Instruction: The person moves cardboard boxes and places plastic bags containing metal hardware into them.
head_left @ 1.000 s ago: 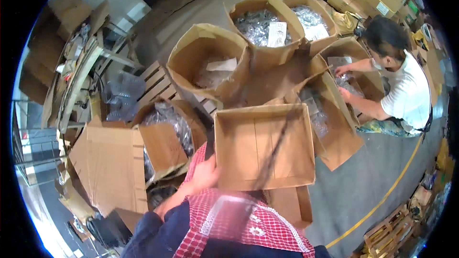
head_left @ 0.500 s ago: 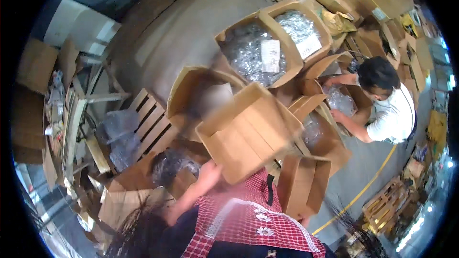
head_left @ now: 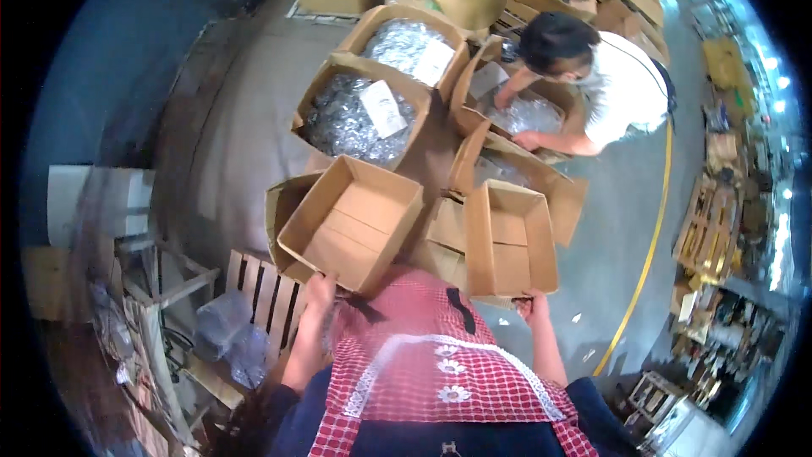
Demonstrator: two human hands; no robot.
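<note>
- Your left hand (head_left: 317, 292) has its grip clenched on the near rim of an empty open carton (head_left: 351, 222), tilted and held above another brown box
- Your right hand (head_left: 533, 303) grips the near edge of a second empty carton (head_left: 510, 239), held mouth up just right of the first
- Both cartons sit in front of your red checked apron (head_left: 440, 355); nothing lies inside either
- Ahead, two large boxes (head_left: 359, 118) are filled with silvery bagged parts, each with a white sheet on top
- A co-worker in a white shirt (head_left: 630, 85) reaches into a further box
- Judgement: the cartons are in hand but unfilled; loading remains undone
</note>
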